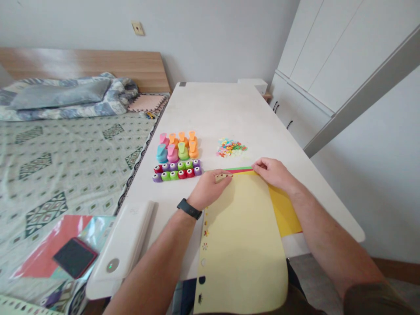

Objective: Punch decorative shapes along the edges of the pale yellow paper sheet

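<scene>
A pale yellow paper sheet (241,236) lies on the white table (216,113), hanging over the near edge, with punched shapes along its left margin. Darker yellow, red and green sheets (285,210) stick out beneath it. My left hand (210,188) rests on the sheet's far left corner, fingers pinched on a small paper piece (223,176). My right hand (274,171) grips the far right corner of the stack, fingers curled on the paper edge. Beyond my left hand stand several colourful craft punches (177,157). A pile of small coloured cutouts (230,147) lies farther right.
A white device with a green light (123,245) sits at the table's near left corner. A bed with a patterned cover (65,162) runs along the left, holding red paper and a black pad (75,257). White cabinets (311,74) stand to the right.
</scene>
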